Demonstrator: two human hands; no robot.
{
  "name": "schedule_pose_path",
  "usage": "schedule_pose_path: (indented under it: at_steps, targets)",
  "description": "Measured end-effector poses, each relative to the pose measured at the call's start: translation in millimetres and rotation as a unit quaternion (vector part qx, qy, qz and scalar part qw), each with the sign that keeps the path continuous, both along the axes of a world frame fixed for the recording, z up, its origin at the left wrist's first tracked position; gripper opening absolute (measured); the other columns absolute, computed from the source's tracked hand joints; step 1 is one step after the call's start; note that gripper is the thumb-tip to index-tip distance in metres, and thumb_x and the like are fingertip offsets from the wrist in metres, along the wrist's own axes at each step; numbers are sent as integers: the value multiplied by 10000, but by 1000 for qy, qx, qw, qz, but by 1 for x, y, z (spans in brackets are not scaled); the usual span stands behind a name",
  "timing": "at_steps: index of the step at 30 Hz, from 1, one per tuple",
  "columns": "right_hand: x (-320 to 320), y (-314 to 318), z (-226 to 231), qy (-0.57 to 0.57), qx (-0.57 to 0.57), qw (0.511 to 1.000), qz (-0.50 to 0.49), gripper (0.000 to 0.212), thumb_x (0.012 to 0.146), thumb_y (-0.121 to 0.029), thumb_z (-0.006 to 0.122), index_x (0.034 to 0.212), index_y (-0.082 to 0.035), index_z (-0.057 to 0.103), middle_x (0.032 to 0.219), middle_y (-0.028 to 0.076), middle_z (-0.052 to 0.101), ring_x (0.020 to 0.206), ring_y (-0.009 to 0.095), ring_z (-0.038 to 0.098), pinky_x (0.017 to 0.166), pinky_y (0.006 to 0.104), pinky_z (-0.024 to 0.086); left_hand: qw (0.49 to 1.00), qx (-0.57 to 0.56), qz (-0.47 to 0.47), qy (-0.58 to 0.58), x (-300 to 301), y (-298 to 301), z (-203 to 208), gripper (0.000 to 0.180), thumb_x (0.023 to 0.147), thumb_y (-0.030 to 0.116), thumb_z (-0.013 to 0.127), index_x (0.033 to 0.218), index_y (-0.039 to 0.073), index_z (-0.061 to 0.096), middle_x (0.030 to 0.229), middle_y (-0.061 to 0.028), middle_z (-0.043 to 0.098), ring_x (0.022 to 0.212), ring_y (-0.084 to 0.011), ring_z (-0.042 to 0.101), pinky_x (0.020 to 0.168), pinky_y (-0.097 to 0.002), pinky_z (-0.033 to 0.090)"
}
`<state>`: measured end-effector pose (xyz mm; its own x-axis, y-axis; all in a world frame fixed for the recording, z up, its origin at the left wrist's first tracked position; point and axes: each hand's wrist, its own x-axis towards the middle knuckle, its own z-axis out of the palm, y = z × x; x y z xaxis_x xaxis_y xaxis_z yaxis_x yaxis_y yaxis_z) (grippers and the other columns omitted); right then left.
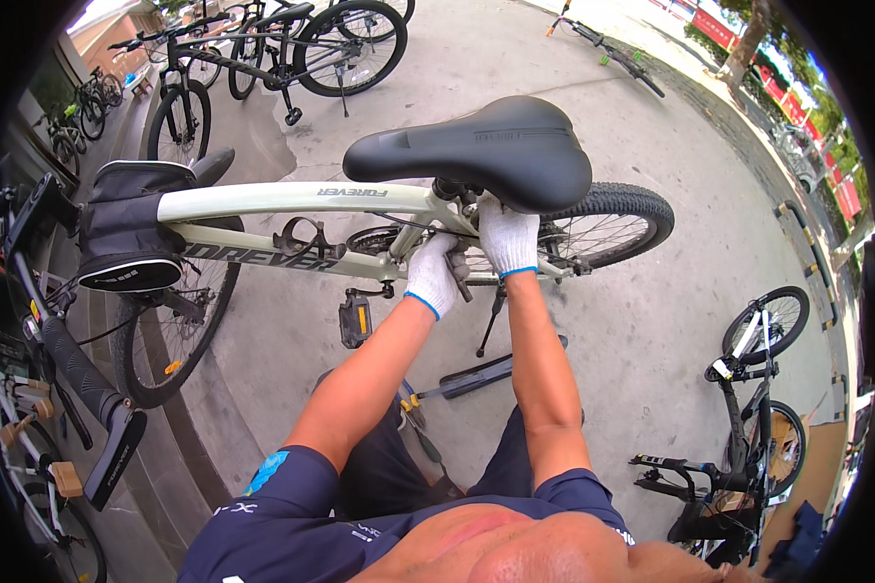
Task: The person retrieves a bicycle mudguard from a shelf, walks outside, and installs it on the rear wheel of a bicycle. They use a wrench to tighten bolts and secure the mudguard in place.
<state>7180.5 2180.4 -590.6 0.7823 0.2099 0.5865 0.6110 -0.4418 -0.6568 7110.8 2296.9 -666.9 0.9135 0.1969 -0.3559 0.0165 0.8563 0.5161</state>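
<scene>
Pale green bicycle frame stands side-on across the middle of the view, on grey pavement. Black saddle sits at the top of the frame, nose pointing left.

Both hands gloved in white knit with blue cuffs, working just under the saddle where the seat post meets the frame.
- Left hand: fingers curled shut around a small dark tool beside the seat tube. The tool's working end is hidden, so its kind cannot be told.
- Right hand: closed on the frame's rear stays directly below the saddle, knuckles up, touching the saddle's underside or nearly so.
- The 2 hands sit just beside each other, almost touching.

Around that point: rear wheel with knobby tyre behind the right hand; a bottle cage inside the frame triangle; a pedal with a yellow reflector hanging below; kickstand down on the pavement. A black frame bag is strapped at the front end of the top tube, handlebar grip at lower left.

On the ground between the person's knees and the bicycle lies a black mudguard.

Further out: parked black bicycles at top left, 1 more bicycle at right.
</scene>
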Motion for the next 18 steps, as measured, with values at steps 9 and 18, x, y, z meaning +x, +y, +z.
schedule_pose_path:
  at_steps: [9, 18]
  targets:
    - [-18, -16, 41, 210, 55, 967, 133, 333, 894, -209, 748, 1141, 14, 731, 1076, 165, 765, 996, 269, 710, 930, 401, 544, 998, -48, -11, 36, 5, 5, 7, 76, 1008, 98, 544, 962, 54, 587, 817, -61, 569, 611, -124, 464, 499, -278, 359]
    - [10, -67, 14, 304, 379, 854, 185, 148, 1001, -192, 688, 1018, -45, 688, 817, 64, 677, 637, 88, 561, 502, 208, 358, 999, 1, 7, 36, 13, 3, 3, 94, 1005, 51, 545, 1059, -6, 596, 924, -136, 637, 802, -249, 657, 745, -390, 629]
